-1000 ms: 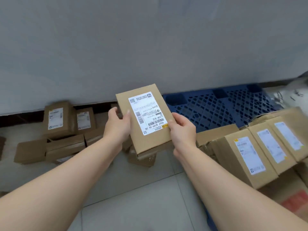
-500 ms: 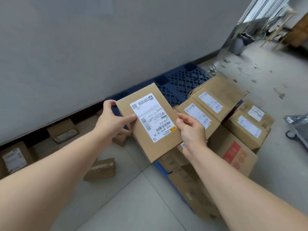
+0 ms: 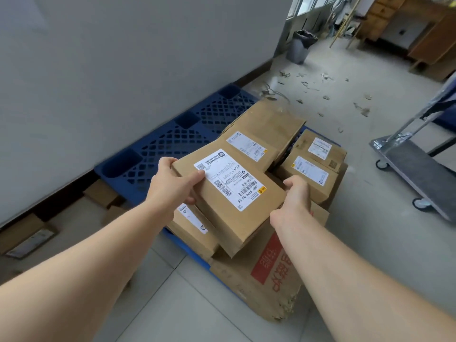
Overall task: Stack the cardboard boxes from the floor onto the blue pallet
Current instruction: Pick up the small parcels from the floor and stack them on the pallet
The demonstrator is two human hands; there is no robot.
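I hold a flat cardboard box [image 3: 237, 208] with a white shipping label between both hands, just above the boxes stacked on the blue pallet [image 3: 172, 139]. My left hand [image 3: 172, 186] grips its left edge, thumb on the label. My right hand [image 3: 293, 203] grips its right edge with curled fingers. Under it lie a labelled box [image 3: 195, 225] and a large box with red print [image 3: 266, 270]. More labelled boxes [image 3: 261, 134] sit behind, with a further stack [image 3: 311, 174] to the right. The pallet's far part along the wall is bare.
Small cardboard boxes [image 3: 101, 193] lie on the floor by the wall at left. A metal trolley [image 3: 419, 169] stands at right. A grey bin [image 3: 299, 46], wooden furniture [image 3: 419, 28] and scattered debris lie farther back.
I have turned right from the floor boxes to the pallet. The held box has been lowered from in front of the wall to just above the stacked boxes.
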